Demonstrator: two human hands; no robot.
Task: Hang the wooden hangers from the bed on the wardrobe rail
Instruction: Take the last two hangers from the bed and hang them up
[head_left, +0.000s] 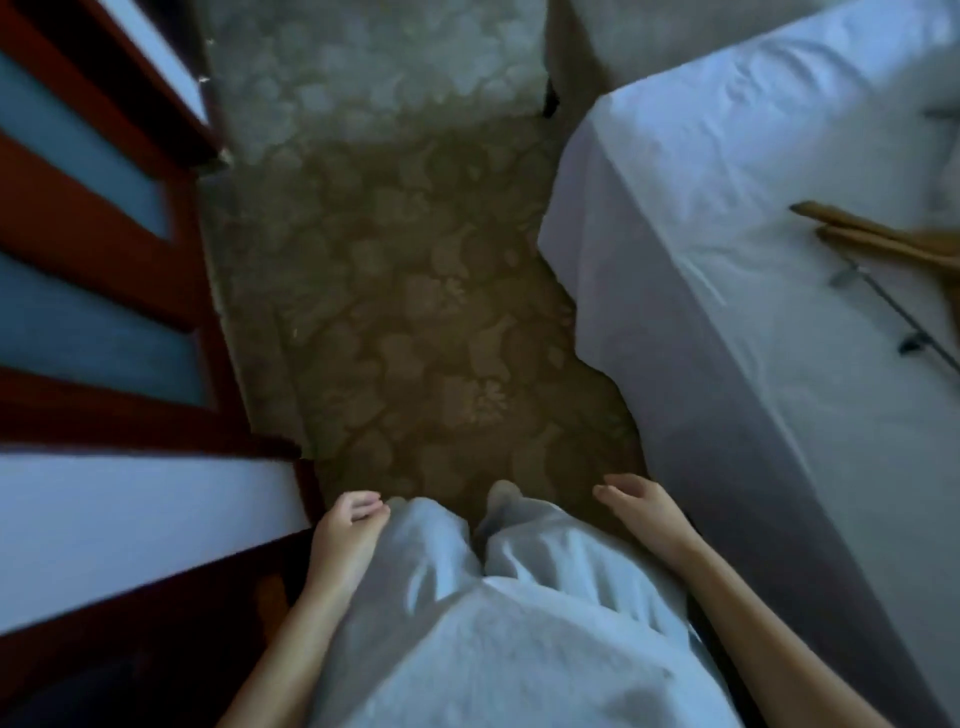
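Both sets of fingers are empty. The left hand (349, 535) hangs by the thigh with its fingers (366, 506) loosely curled on nothing, close to the wardrobe's white and red-brown edge. The right hand (641, 506) hangs on the other side, fingers (610, 491) relaxed and slightly spread, just beside the draped side of the bed (691, 322) but holding none of it.

Outward from there, the person stands on the patterned carpet (395, 291) in the aisle between the wardrobe (93, 291) on the left and the bed on the right. The wooden hangers (893, 234) lie on the sheet near the right edge of view — at least two overlapping wooden arms can be made out, with a metal clip bar (893, 306) next to them. How many there are in all I cannot tell, since they run out of frame.

The wardrobe rail is not in view, so nothing shows whether any hanger is already up. Judging from this, the task is at a fetching stage: hangers remain on the bed, well apart from either hand — picking them up and carrying them across is still to do.
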